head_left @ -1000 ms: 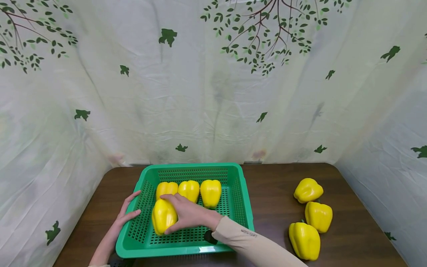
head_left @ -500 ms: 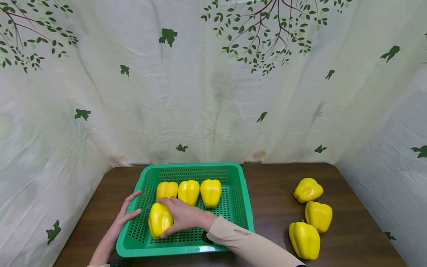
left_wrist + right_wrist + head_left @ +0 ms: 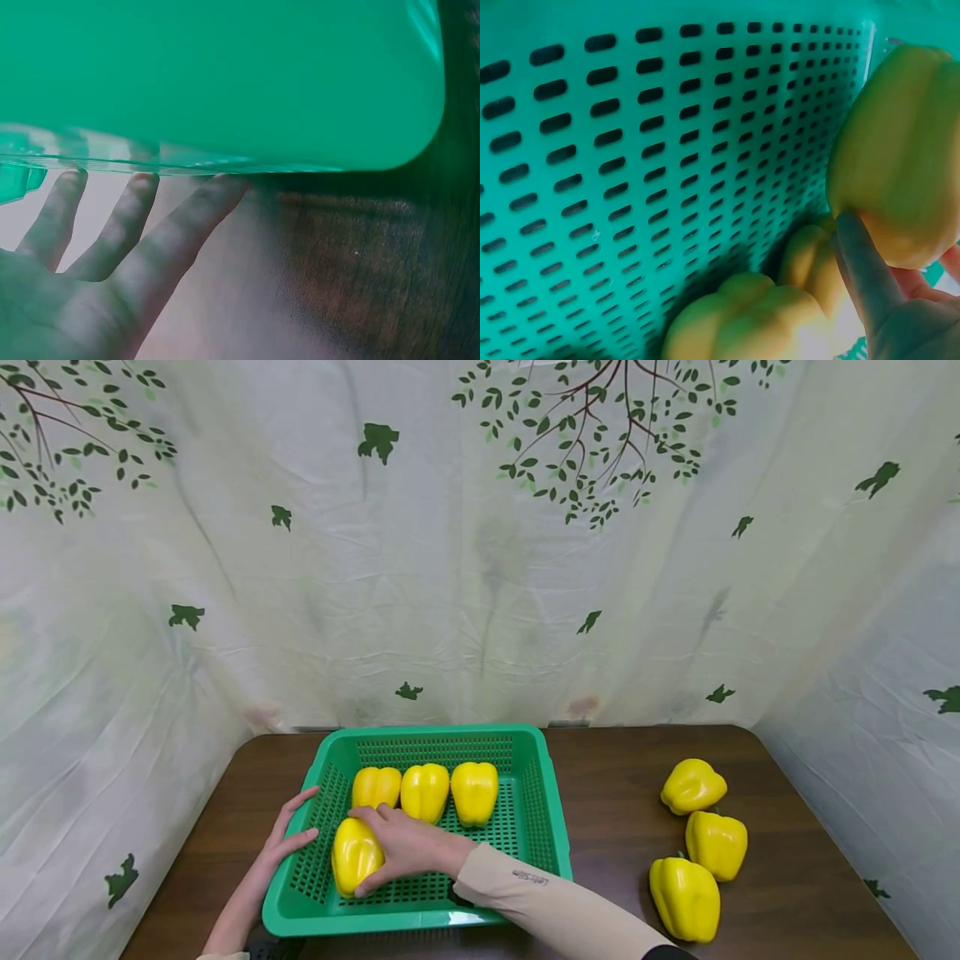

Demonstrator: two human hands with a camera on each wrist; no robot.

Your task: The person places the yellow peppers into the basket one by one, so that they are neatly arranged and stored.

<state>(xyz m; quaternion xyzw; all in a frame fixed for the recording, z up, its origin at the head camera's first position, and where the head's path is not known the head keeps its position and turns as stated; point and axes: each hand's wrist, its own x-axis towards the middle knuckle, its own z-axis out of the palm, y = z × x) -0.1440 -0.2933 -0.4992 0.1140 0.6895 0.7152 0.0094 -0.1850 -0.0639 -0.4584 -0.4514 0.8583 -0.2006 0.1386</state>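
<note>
My right hand (image 3: 408, 843) holds a yellow bell pepper (image 3: 354, 858) in the front left part of the green basket (image 3: 557, 810). Its thumb and fingers are on the pepper's side; in the right wrist view one finger lies along the pepper (image 3: 900, 150). Behind it three more yellow bell peppers, one of them at the right end (image 3: 474, 793), stand in a row inside the basket. My left hand (image 3: 272, 845) touches the basket's left side with spread fingers. In the left wrist view these nearly straight fingers (image 3: 120, 232) meet the basket's side (image 3: 225, 82).
Three yellow bell peppers lie on the right of the brown table (image 3: 607, 793): a rear one (image 3: 693, 787), a middle one (image 3: 716, 845) and a front one (image 3: 684, 900). A white curtain (image 3: 480, 568) printed with leaves hangs behind and beside the table.
My right hand has moved a little left and toward the front of the basket, carrying the bell pepper with it. The left hand keeps its place at the basket's side.
</note>
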